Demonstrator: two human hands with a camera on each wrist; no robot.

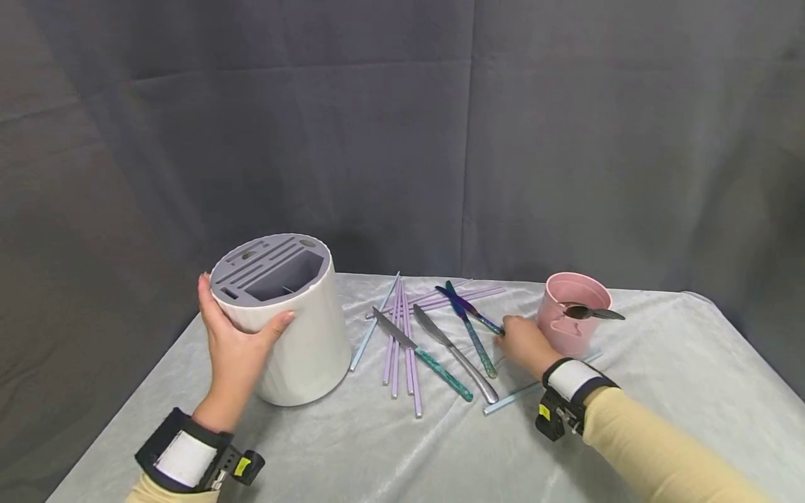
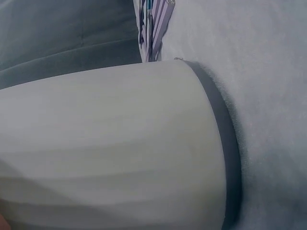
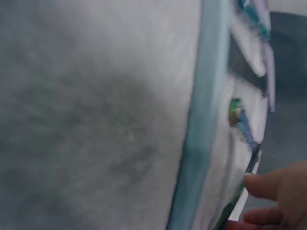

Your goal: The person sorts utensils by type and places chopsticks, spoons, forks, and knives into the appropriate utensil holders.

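My left hand (image 1: pixel 235 353) grips the side of a white cylindrical utensil holder (image 1: pixel 308 349), thumb across its front and fingers round its left side. The holder has a grey slotted insert (image 1: pixel 277 297) on top; its white wall (image 2: pixel 110 143) fills much of the left wrist view. My right hand (image 1: pixel 527 342) pinches the handle end of a dark blue-purple knife (image 1: pixel 468 307), whose blade crosses a teal-green knife (image 1: pixel 474 342). In the right wrist view, the thumb (image 3: pixel 264 184) and fingers show at the lower right edge. Just right of this hand stands a pink cup (image 1: pixel 569 335).
A spoon (image 1: pixel 591 312) lies across the cup's rim. Mid-table are a silver knife (image 1: pixel 462 360), a teal-handled knife (image 1: pixel 440 367) and several lilac chopsticks (image 1: pixel 396 349). One pale blue chopstick (image 1: pixel 371 335) lies beside the holder, another (image 1: pixel 512 398) below the right hand. Grey curtain (image 1: pixel 402 140) hangs behind.
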